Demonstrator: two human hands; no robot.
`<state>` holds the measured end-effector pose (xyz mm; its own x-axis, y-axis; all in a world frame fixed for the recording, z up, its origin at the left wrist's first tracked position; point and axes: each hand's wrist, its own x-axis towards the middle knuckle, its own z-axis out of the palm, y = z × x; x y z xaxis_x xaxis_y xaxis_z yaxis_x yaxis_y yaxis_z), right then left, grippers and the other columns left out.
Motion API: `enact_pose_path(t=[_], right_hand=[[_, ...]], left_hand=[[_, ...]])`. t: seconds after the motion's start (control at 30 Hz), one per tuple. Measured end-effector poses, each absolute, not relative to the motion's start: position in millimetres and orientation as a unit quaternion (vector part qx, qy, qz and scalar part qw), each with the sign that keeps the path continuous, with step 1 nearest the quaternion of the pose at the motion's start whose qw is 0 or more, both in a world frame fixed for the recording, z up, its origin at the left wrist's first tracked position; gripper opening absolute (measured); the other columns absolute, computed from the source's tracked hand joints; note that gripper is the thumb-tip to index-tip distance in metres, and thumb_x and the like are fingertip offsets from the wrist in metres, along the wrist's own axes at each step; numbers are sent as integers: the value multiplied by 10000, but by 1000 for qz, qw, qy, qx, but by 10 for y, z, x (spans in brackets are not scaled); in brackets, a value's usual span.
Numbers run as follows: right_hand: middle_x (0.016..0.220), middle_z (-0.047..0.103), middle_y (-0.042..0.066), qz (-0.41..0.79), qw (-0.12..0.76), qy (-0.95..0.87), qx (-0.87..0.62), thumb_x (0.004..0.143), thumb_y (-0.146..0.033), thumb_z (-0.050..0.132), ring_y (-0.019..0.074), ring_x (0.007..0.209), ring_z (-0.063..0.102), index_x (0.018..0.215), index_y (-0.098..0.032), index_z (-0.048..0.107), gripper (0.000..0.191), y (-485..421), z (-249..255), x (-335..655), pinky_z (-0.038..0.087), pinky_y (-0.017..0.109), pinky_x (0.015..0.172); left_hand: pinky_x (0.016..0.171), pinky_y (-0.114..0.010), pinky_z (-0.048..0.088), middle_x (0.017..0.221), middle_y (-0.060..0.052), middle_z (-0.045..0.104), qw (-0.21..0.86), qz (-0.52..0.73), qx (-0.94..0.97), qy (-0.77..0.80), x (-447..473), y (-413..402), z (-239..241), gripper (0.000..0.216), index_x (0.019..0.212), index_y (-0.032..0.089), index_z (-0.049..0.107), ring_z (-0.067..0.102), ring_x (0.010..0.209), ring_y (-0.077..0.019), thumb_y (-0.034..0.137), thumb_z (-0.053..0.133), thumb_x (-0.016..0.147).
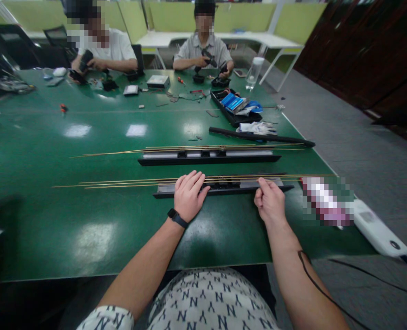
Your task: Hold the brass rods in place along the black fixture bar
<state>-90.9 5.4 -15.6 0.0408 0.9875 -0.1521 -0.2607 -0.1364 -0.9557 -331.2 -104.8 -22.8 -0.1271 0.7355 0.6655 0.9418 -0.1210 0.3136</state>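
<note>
In the head view, my left hand [189, 195] lies flat over the left half of the nearer black-edged metal channel [231, 191], fingers stretched out across it. Several thin brass-coloured rods [120, 184] run lengthwise along this channel and stick out past its left end; some pass beneath my left fingers. Thumb and forefinger of my right hand [271, 198] are pinched together on a thin rod near the channel's right end. Dark parts sit inside the channel between my hands. Behind it lies a second, similar channel [206, 160] with more rods [114, 152] along its top.
Beyond the channels lie a black tube [261, 136], white gloves [256, 128] and a black tray [236, 120] with blue items. A white power-bank-like device [378, 229] with a cable sits at the right edge. Two people work across the green table [86, 247]; another arm shows far left.
</note>
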Motion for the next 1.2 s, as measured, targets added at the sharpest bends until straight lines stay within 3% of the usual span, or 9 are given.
enact_pose_path(t=[1.2], right_hand=[[539, 582, -67, 582, 547, -396, -454, 720, -439, 864, 47, 277, 382, 825, -201, 600, 371, 77, -127, -906, 239, 151, 247]], left_hand=[[1137, -485, 389, 1323, -93, 708, 136, -378, -644, -651, -3319, -1047, -242, 370, 1325, 247, 652, 608, 1315, -279, 354, 637, 971]])
